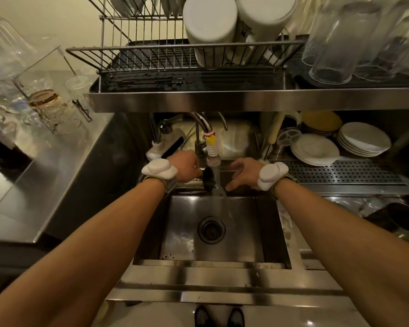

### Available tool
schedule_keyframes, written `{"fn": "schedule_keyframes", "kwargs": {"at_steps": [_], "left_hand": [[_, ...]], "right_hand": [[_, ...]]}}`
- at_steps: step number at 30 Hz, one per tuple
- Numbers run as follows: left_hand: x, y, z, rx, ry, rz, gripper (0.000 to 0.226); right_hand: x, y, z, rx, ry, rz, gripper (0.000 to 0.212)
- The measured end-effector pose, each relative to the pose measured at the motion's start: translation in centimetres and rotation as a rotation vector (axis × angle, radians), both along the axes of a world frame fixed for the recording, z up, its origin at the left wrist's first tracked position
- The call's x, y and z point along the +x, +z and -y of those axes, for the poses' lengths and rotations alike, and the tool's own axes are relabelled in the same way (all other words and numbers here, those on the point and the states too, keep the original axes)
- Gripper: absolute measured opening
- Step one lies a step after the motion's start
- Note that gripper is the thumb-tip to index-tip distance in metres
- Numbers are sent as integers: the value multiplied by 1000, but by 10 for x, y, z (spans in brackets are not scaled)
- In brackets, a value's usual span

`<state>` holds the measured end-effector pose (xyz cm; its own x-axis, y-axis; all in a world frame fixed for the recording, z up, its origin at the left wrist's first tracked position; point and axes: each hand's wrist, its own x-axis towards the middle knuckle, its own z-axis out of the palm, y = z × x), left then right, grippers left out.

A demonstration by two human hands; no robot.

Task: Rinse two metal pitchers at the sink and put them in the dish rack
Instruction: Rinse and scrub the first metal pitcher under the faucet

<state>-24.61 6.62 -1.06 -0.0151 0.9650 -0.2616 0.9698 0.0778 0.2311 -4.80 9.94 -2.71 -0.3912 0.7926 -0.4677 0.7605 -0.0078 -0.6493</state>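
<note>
left hand [185, 167] is curled round a metal pitcher [207, 181], holding it tipped under the faucet nozzle [213, 152] at the back of the sink [241, 232], with water running past its dark mouth. right hand [243, 172] is open with fingers spread, just beside the stream. dish rack [128, 58] sits on the shelf above, holding two white containers [210, 22].

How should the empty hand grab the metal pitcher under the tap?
Probably take the pitcher by its round wall, from the right: the left hand holds its left side, its dark mouth faces us, and the open right hand hovers there.
</note>
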Motion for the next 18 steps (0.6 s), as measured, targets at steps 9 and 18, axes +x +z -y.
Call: {"fn": "schedule_keyframes", "kwargs": {"at_steps": [9,18], "left_hand": [[11,15,11,79,-46,-232,27],[17,24,21,180,-159,-534,18]], "right_hand": [[10,15,1,20,69,13,78],[11,17,2,60,133,20,71]]}}
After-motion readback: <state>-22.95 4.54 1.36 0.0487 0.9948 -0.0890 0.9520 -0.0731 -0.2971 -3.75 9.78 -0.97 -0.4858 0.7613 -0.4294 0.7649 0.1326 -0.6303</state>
